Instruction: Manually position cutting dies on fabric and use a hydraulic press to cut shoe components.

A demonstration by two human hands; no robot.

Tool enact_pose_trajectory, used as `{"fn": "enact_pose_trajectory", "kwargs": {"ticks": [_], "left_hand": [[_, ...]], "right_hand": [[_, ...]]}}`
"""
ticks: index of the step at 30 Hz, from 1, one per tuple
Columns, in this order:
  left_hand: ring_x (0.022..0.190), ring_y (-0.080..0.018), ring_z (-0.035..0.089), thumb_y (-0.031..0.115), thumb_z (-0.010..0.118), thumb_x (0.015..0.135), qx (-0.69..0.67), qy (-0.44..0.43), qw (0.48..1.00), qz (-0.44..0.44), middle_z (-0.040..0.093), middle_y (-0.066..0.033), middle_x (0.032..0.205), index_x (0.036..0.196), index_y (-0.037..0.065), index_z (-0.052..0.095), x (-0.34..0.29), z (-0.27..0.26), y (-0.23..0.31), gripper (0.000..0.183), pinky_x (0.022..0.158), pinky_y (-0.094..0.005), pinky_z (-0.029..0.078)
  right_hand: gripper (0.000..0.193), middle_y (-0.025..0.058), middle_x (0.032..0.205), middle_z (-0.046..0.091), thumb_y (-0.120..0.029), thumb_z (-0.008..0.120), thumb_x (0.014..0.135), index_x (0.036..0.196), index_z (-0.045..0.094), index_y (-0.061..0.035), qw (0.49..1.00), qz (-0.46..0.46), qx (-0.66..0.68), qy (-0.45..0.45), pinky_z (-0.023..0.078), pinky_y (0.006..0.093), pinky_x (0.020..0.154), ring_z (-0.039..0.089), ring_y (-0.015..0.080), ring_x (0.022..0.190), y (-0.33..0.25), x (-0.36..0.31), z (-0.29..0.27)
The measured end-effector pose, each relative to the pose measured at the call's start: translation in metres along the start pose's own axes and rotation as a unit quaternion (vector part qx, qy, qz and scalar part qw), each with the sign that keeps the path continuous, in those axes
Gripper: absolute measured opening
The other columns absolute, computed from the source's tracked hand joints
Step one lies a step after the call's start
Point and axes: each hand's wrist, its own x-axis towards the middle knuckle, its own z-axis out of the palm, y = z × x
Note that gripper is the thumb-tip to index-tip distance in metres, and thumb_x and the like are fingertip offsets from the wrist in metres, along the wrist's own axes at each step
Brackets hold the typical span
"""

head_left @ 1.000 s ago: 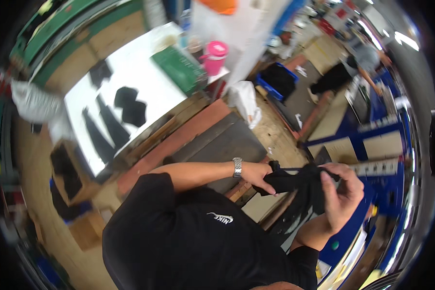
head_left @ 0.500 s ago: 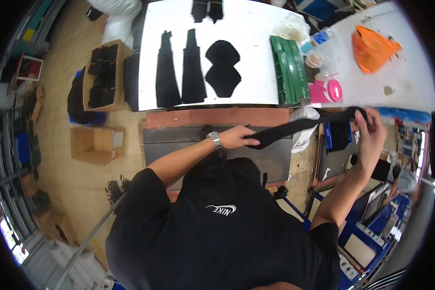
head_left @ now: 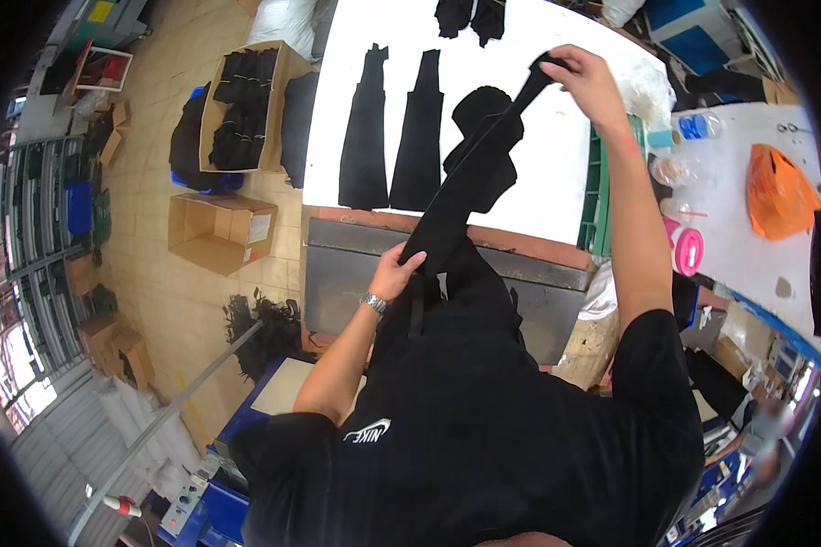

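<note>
A long black fabric piece (head_left: 461, 196) is stretched slantwise between my hands, narrow at its upper end. My left hand (head_left: 394, 276) pinches its wide lower end near the table's front edge. Higher up, over the white table (head_left: 556, 178), my right hand (head_left: 591, 84) grips the narrow end between thumb and fingers. Under the held piece lies a black curved panel (head_left: 493, 178), partly covered by it. To its left, two long tapered black panels (head_left: 363, 146) lie flat, side by side.
Bundled black pieces (head_left: 470, 16) lie at the table's far edge. A green crate (head_left: 597, 196) stands at the right, before an orange bag (head_left: 780, 191) and a pink-lidded container (head_left: 690, 251). On the left floor are a carton of black bundles (head_left: 212, 137) and another carton (head_left: 219, 228).
Both hands have swung the black fabric piece from the right side to over the table. My right hand has moved up and left; my left hand has moved slightly left.
</note>
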Motion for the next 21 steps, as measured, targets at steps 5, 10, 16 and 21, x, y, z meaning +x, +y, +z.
{"fn": "enact_pose_trajectory", "kwargs": {"ticks": [5, 10, 16, 21], "left_hand": [[0.079, -0.0075, 0.064, 0.022, 0.075, 0.093, -0.096, 0.139, 0.983, -0.067, 0.071, 0.0003, 0.098, 0.116, 0.006, 0.068, 0.029, -0.001, -0.015, 0.029, 0.064, -0.0246, 0.05], [0.074, -0.0112, 0.063, 0.021, 0.072, 0.095, -0.155, 0.253, 0.95, -0.1, 0.069, -0.0024, 0.098, 0.115, 0.006, 0.062, 0.073, -0.015, -0.012, 0.027, 0.062, -0.0265, 0.051], [0.102, -0.0162, 0.066, 0.021, 0.068, 0.096, 0.017, 0.259, 0.939, -0.228, 0.066, -0.0064, 0.117, 0.143, 0.005, 0.049, 0.09, -0.021, -0.026, 0.053, 0.077, -0.028, 0.055], [0.097, -0.0149, 0.067, 0.022, 0.069, 0.096, 0.063, 0.206, 0.955, -0.202, 0.069, -0.0052, 0.111, 0.132, 0.007, 0.06, 0.1, -0.009, -0.027, 0.041, 0.076, -0.028, 0.054]], "right_hand": [[0.017, 0.0087, 0.089, 0.072, -0.01, 0.073, 0.089, 0.102, 0.069, 0.0012, 0.992, -0.047, 0.07, -0.095, 0.054, 0.029, 0.076, 0.069, 0.0149, 0.083, 0.071, 0.099, 0.09], [0.028, 0.011, 0.095, 0.072, -0.015, 0.074, 0.088, 0.111, 0.067, -0.0007, 0.983, -0.15, -0.099, -0.036, 0.056, 0.0313, 0.077, 0.07, 0.0198, 0.085, 0.148, 0.185, 0.188], [0.053, 0.0191, 0.116, 0.068, -0.029, 0.082, 0.08, 0.124, 0.064, -0.007, 0.927, 0.035, -0.32, -0.193, 0.053, 0.046, 0.094, 0.065, 0.0349, 0.111, 0.272, 0.146, 0.177], [0.055, 0.0194, 0.123, 0.062, -0.029, 0.081, 0.081, 0.128, 0.061, -0.0076, 0.954, 0.077, -0.26, -0.132, 0.053, 0.0471, 0.094, 0.063, 0.0383, 0.112, 0.281, 0.093, 0.158]]}}
